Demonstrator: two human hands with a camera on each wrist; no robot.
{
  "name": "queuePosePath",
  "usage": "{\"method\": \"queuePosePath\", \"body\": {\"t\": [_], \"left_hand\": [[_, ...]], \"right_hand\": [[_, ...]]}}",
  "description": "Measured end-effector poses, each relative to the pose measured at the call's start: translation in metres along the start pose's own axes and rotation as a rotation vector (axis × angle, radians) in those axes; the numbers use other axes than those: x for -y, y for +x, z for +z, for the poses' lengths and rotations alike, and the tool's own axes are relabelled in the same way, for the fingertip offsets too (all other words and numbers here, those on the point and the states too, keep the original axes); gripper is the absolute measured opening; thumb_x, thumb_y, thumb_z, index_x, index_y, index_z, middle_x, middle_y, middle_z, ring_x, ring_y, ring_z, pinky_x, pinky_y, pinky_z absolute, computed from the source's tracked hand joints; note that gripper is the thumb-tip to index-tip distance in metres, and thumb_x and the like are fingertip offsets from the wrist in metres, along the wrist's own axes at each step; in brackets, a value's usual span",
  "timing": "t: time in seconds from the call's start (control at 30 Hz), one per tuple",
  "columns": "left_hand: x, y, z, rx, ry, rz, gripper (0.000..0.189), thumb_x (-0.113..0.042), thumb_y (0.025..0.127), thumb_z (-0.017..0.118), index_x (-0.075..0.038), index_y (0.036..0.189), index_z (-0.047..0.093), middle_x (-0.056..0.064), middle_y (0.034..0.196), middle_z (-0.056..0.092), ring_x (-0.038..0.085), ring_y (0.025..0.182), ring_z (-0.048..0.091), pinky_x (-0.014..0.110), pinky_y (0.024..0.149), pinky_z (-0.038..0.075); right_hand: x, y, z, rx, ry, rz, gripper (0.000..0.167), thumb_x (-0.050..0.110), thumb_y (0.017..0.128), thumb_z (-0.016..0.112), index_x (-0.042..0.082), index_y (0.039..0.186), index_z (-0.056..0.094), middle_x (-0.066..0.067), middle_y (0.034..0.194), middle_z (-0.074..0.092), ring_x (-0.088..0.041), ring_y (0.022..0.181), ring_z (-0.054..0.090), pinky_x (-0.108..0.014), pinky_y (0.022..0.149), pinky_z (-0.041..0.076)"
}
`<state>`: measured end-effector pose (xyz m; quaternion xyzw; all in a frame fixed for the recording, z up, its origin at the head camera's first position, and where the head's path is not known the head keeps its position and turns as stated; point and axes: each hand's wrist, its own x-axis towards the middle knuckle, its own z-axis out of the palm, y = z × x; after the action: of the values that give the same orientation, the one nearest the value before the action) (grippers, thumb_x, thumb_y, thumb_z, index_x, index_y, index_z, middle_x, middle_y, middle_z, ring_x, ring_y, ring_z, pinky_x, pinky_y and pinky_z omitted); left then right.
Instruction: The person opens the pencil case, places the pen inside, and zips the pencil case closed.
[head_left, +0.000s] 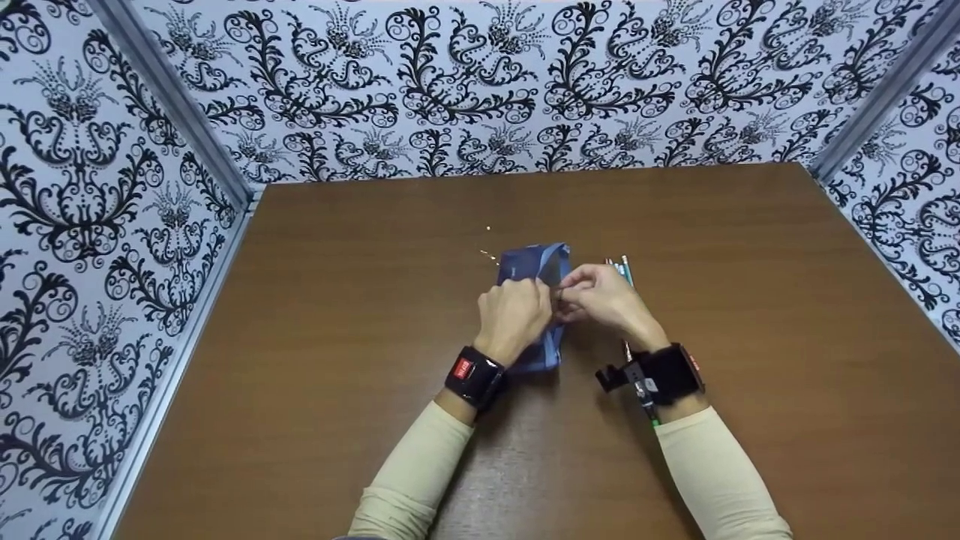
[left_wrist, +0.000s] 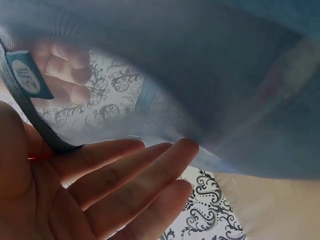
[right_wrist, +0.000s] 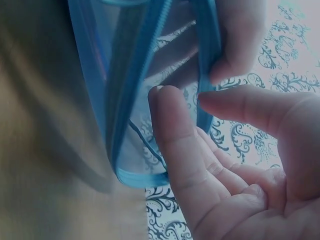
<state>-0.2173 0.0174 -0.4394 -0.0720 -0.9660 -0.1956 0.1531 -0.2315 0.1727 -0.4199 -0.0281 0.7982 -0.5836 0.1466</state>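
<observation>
A blue mesh zip pouch (head_left: 519, 262) stands near the middle of the table, its zipped opening turned right. My left hand (head_left: 515, 311) grips the edge of that opening; in the left wrist view its fingers (left_wrist: 135, 187) reach along the outside of the mesh, near a small tag (left_wrist: 29, 75) with a white oval. My right hand (head_left: 606, 300) is at the opening from the right. In the right wrist view its thumb and index finger (right_wrist: 175, 115) pinch at the parted zip edge (right_wrist: 204, 50), other fingers curled. A thin dark cord (right_wrist: 147, 145) hangs there.
Several pencils (head_left: 627, 268) lie on the brown table (head_left: 360, 300) just right of the pouch, partly covered by the right hand and wrist. Small bright specks (head_left: 489, 256) show left of the pouch. Patterned panels (head_left: 465, 90) stand around the table's back and sides.
</observation>
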Motion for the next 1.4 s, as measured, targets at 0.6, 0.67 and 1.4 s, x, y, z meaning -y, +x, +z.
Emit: {"method": "queuePosePath", "body": {"t": [0.6,0.67,1.4], "left_hand": [[0.003,0.001,0.003,-0.008,0.004,0.021,0.048,-0.030,0.101,0.041,-0.009,0.062,0.062,0.013,0.071,0.071,0.032,0.061,0.068,0.046,0.052,0.051],[0.003,0.001,0.002,-0.013,0.000,0.020,0.048,-0.030,0.101,0.042,-0.009,0.062,0.062,0.013,0.071,0.071,0.032,0.061,0.068,0.046,0.052,0.050],[0.002,-0.003,0.001,-0.080,0.003,0.063,0.045,-0.027,0.099,0.046,-0.009,0.060,0.060,0.012,0.067,0.069,0.033,0.059,0.068,0.046,0.049,0.050]], "right_hand": [[-0.001,-0.016,-0.064,-0.274,-0.556,-0.053,0.017,0.017,0.090,0.065,0.002,0.095,0.069,-0.013,0.089,0.070,-0.016,0.067,0.064,-0.028,0.063,0.050],[-0.002,-0.018,-0.070,-0.288,-0.604,-0.042,0.017,0.018,0.089,0.064,0.002,0.094,0.069,-0.012,0.088,0.070,-0.020,0.072,0.064,-0.031,0.066,0.047],[-0.038,-0.001,-0.079,-0.326,-0.672,0.075,0.013,0.014,0.090,0.063,0.001,0.089,0.066,-0.018,0.094,0.066,-0.035,0.091,0.060,-0.046,0.078,0.047]]}}
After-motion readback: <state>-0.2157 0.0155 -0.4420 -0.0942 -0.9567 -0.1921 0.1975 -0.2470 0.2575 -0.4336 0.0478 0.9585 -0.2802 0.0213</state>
